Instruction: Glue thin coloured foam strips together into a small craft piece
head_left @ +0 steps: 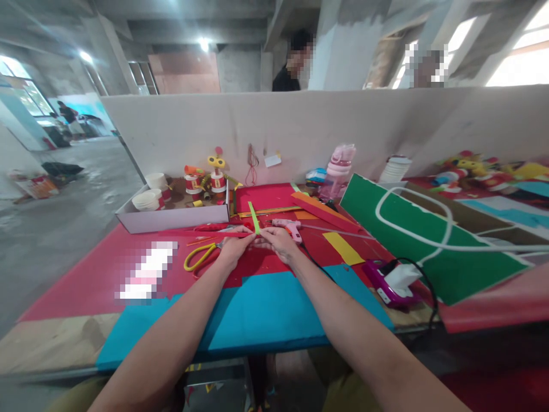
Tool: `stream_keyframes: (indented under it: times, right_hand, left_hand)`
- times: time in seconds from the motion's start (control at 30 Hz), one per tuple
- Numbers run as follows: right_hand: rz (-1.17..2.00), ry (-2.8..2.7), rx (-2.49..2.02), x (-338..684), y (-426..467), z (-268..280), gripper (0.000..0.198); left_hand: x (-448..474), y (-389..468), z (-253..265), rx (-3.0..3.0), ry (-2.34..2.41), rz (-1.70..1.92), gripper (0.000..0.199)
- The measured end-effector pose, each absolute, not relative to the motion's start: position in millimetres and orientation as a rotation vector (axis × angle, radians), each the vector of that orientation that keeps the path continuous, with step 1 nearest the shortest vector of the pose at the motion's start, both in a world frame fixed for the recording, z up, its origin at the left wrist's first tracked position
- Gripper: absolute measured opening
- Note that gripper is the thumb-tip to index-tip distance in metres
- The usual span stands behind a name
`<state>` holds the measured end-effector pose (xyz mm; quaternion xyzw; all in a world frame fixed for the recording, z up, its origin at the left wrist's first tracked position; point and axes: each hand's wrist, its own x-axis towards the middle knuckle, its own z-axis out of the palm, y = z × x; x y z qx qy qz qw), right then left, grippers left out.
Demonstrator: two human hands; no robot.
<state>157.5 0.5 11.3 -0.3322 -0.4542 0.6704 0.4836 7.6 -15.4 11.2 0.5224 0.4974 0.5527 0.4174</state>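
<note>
A narrow yellow-green strip (254, 215), like paper or thin card, rises from between my fingertips over the middle of the table. My left hand (237, 246) pinches its lower end from the left. From the right, my right hand (278, 241) pinches the same end, and the two hands nearly touch there. Just left of my left hand lie scissors with yellow handles (199, 257), their blades partly hidden by that hand. Behind my right hand rests a pink glue gun (289, 226) with a dark cord. A long red strip (201, 233) lies beyond my left hand.
A white tray (174, 220) at the back left holds cups and small cup figures. Blue sheet (257, 315) covers the near edge. A purple power strip (392, 286) with a white plug, yellow piece (343, 247) and green board (412, 240) stand right. A pink bottle (338, 169) stands behind.
</note>
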Motion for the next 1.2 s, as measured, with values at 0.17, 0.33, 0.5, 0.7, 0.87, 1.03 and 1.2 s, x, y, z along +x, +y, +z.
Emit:
stream_keyframes:
  times: [0.17, 0.33, 0.5, 0.7, 0.87, 1.03, 1.2]
  right_hand:
    - [1.616, -1.135, -0.795, 155, 0, 9, 0.019]
    - [1.518, -1.148, -0.817, 153, 0, 9, 0.027]
    - [1.486, -1.145, -0.842, 152, 3, 6, 0.026]
    - [1.617, -1.040, -0.797, 155, 5, 2, 0.014]
    - [1.692, -0.959, -0.718, 157, 2, 5, 0.014]
    - [1.621, -1.044, -0.771, 156, 2, 1, 0.029]
    - [1.573, -1.096, -0.809, 157, 5, -3, 0.040]
  left_hand:
    - [6, -14, 10, 1.290, 1.236, 1.391, 0.021]
    - [9, -16, 13, 1.185, 1.089, 1.380, 0.027]
    - [12, -18, 16, 1.098, 1.028, 1.364, 0.031]
    - [11, -18, 18, 1.090, 1.044, 1.314, 0.033]
    - [9, -16, 17, 1.095, 1.011, 1.349, 0.031]
    - [10, -14, 13, 1.118, 0.975, 1.353, 0.029]
    - [14, -14, 11, 1.110, 0.947, 1.362, 0.028]
